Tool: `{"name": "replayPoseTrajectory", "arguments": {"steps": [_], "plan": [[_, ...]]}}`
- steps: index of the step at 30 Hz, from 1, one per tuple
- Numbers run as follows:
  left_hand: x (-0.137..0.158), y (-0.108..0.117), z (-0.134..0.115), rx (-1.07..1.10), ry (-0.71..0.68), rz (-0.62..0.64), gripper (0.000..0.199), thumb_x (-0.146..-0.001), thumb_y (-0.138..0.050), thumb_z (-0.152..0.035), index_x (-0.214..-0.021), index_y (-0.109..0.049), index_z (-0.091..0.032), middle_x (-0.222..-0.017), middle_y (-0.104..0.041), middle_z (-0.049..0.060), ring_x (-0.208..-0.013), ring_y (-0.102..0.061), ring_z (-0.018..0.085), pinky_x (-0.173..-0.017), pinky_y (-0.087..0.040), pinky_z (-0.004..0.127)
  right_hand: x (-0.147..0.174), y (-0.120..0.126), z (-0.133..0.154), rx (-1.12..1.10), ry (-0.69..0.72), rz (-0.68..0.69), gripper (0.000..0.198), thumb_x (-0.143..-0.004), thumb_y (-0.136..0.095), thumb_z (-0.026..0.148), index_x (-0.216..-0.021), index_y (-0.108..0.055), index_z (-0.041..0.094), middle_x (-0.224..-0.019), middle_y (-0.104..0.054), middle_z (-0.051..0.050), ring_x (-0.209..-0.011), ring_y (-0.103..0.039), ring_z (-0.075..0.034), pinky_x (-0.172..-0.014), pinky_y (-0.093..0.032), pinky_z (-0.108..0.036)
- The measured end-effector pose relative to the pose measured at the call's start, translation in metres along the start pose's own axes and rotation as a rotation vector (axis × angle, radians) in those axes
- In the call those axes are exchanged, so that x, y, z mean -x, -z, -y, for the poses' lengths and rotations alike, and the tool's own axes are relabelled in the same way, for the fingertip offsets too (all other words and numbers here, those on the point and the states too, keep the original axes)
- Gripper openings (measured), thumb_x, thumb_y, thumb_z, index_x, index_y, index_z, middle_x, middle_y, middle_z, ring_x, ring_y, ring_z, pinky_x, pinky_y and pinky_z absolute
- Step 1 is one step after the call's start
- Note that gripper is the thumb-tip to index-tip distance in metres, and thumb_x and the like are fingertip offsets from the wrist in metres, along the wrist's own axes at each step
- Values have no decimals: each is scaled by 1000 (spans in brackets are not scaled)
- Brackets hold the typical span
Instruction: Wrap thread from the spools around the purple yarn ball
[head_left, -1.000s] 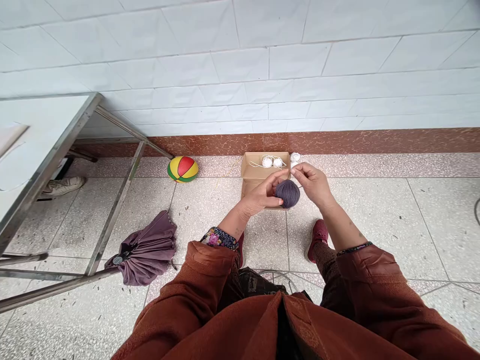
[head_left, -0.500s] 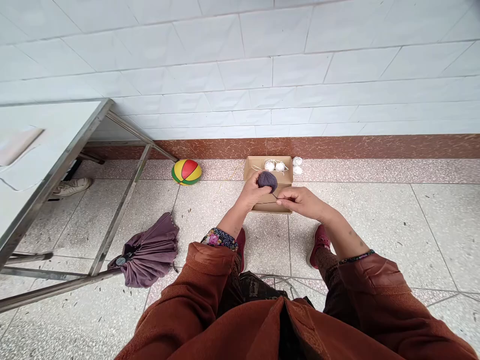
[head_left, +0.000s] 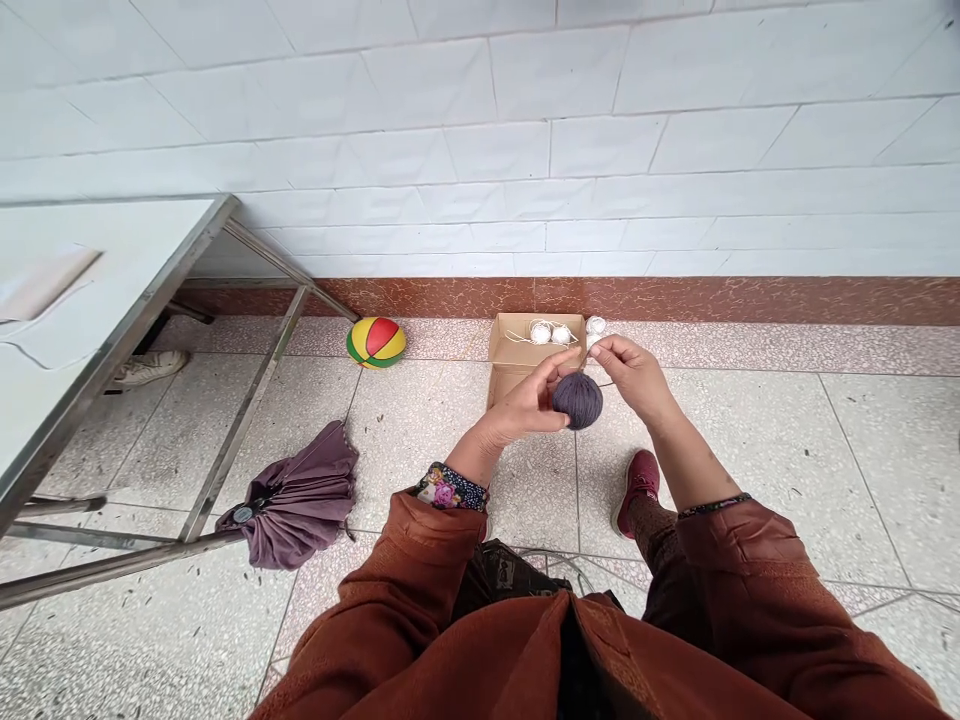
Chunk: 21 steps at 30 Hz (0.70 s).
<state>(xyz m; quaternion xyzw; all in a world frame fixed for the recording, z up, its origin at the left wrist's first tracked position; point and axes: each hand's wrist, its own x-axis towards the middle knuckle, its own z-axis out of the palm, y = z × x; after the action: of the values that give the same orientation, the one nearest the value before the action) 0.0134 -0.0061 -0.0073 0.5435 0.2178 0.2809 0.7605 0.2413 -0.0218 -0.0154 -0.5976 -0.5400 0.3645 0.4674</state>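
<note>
My left hand [head_left: 531, 402] holds a dark purple-grey ball of yarn [head_left: 577, 402] between thumb and fingers. Just up and right of the ball, my right hand [head_left: 628, 372] pinches a dark strand that runs from it. Below and behind them on the floor stands an open cardboard box [head_left: 510, 378], partly covered by my left hand and the ball. Inside its far part lie two small white yarn balls [head_left: 541, 332] with loose cream ends. More white yarn [head_left: 596, 326] rests against the box's right side, partly hidden by my right hand.
A red, yellow and green ball [head_left: 376, 342] sits by the wall. Left of me lies a folded purple umbrella [head_left: 304, 500] beside the metal-framed table [head_left: 161, 265]. A person's shoe [head_left: 152, 368] shows beneath that table. Speckled tiles [head_left: 750, 460] cover the floor.
The dark yarn ball and my left hand have shifted right and nearer to me. My right hand has moved up and to the right with the strand, from below the ball to above it.
</note>
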Motion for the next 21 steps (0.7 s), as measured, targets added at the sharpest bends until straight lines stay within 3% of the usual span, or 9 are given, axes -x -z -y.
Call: {"name": "replayPoseTrajectory", "arguments": {"steps": [3, 7, 10, 14, 16, 18, 21], "plan": [[2, -5, -4, 187, -40, -121, 79, -70, -95, -34, -145, -70, -28, -147, -68, 12, -135, -64, 33, -113, -51, 46, 3, -11, -8, 60, -12, 123, 30, -97, -65, 51, -86, -69, 24, -78, -65, -1, -75, -56, -20, -75, -45, -34], [-2, 6, -4, 293, -24, -369, 65, -68, -91, -36, -128, -72, -22, -130, -75, 12, -125, -69, 30, -106, -54, 44, 10, -27, -7, 160, 10, 230, 26, -98, -61, 46, -85, -66, 25, -75, -63, -1, -73, -57, -21, -73, -44, -34], [-5, 19, -2, 310, -16, -550, 53, -67, -90, -36, -113, -70, -22, -115, -75, 7, -108, -70, 24, -96, -56, 39, 17, -32, 8, 156, 120, 400, 30, -102, -60, 47, -83, -65, 24, -75, -63, 0, -71, -56, -19, -72, -44, -32], [-9, 23, 2, 234, 11, -667, 47, -66, -89, -33, -107, -68, -21, -109, -74, 5, -101, -67, 21, -90, -55, 36, 25, -22, 40, 59, 266, 631, 39, -107, -62, 52, -80, -66, 24, -72, -61, 2, -68, -54, -16, -68, -44, -30], [-11, 19, 4, 156, 11, -707, 49, -67, -86, -32, -111, -69, -21, -110, -74, 5, -104, -68, 22, -92, -55, 36, 27, -14, 53, -5, 308, 623, 40, -109, -64, 54, -82, -69, 24, -73, -63, 1, -69, -55, -15, -68, -46, -29], [-13, 14, 5, 41, 23, -683, 53, -67, -85, -29, -118, -71, -21, -113, -74, 5, -106, -67, 23, -98, -53, 38, 26, -5, 58, -55, 328, 528, 39, -109, -65, 56, -87, -73, 24, -77, -67, 0, -71, -58, -16, -70, -49, -30], [-13, 6, 6, -91, 58, -465, 65, -67, -87, -24, -130, -72, -23, -123, -74, 7, -113, -67, 24, -106, -51, 41, 19, 5, 51, -70, 301, 277, 39, -106, -68, 59, -90, -75, 25, -82, -71, -2, -76, -62, -18, -74, -51, -32]]}}
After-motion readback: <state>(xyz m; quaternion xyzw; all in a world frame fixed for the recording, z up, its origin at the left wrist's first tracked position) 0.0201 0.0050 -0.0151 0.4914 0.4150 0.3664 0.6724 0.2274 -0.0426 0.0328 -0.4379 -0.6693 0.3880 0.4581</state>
